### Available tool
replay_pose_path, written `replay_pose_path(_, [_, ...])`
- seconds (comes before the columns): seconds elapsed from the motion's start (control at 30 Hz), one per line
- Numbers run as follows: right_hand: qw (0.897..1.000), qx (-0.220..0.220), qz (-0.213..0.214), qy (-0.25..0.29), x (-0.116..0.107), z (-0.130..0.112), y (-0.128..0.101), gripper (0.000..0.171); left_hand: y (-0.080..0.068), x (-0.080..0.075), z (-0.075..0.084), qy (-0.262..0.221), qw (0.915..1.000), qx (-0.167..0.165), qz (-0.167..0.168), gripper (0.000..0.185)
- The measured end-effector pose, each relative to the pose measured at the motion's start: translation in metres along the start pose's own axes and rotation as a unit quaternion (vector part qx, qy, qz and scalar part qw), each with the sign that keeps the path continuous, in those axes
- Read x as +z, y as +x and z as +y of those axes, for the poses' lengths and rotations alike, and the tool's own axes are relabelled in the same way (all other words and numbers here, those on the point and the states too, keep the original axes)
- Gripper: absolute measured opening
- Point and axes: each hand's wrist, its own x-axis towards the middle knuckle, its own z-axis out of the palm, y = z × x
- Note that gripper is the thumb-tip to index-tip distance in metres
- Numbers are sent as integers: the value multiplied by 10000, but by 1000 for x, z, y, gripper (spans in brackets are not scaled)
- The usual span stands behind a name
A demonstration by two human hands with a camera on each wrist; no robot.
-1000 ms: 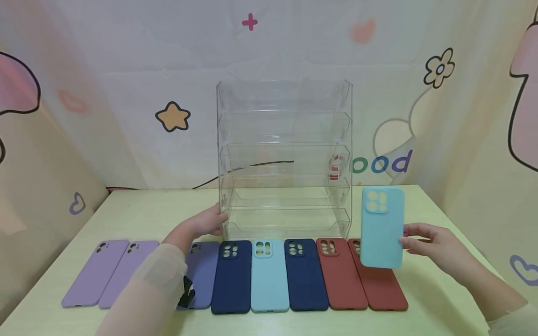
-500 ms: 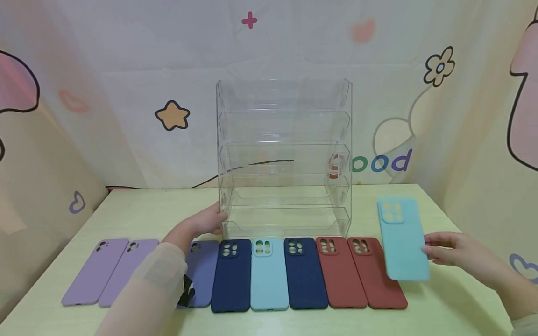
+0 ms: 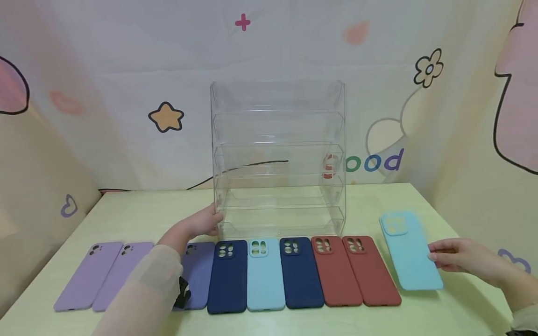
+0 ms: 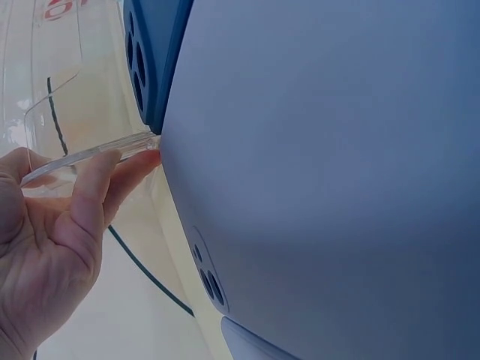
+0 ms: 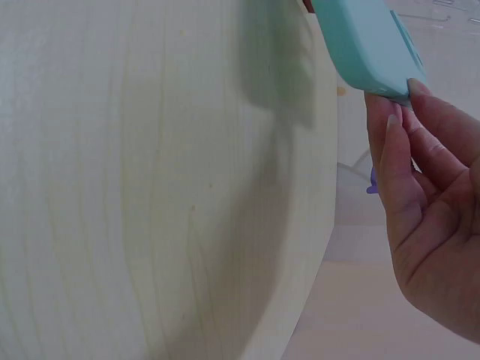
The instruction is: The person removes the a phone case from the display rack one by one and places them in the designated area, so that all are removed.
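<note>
My right hand [image 3: 468, 258] pinches a light blue phone case [image 3: 412, 254] by its right edge, with thumb and fingertips. The case tilts close over the table at the right end of the row, and its shadow falls on the wood in the right wrist view. My left hand [image 3: 199, 224] grips the lower left side of a clear tiered rack [image 3: 277, 128]; in the left wrist view the fingers [image 4: 90, 187] and thumb pinch its transparent panel. A purple case [image 4: 300, 150] fills much of that view. The rack's tiers hold nothing.
Several phone cases lie in a row before the rack: lilac [image 3: 88, 277], purple [image 3: 199, 275], dark blue [image 3: 227, 284], light blue [image 3: 266, 282] and red [image 3: 371, 275]. My left sleeve [image 3: 145, 284] covers part of the row. A printed curtain [image 3: 273, 51] hangs behind the table [image 3: 138, 210].
My right hand has carried the light blue case rightward and down, from over the last red case to beside it. The left hand stays on the rack. The head view has shifted slightly.
</note>
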Motion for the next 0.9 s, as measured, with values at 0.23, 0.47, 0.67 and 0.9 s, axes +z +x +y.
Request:
replay_pose_path(0.23, [9985, 127, -408, 354, -1, 14, 5, 52, -6, 0, -3, -68, 9999, -61, -69, 64])
replay_pose_path(0.47, [9989, 236, -378, 126, -2, 11, 14, 53, -9, -4, 2, 33, 9999, -25, 109, 64])
replay_pose_path(0.67, [9978, 265, -596, 60, 5, 14, 9, 52, -11, 2, 2, 2, 10000, 12, 10, 65])
replay_pose_path(0.9, [9977, 374, -538, -158, 13, 12, 2, 49, -12, 5, 6, 258, 9997, 48, 7, 66])
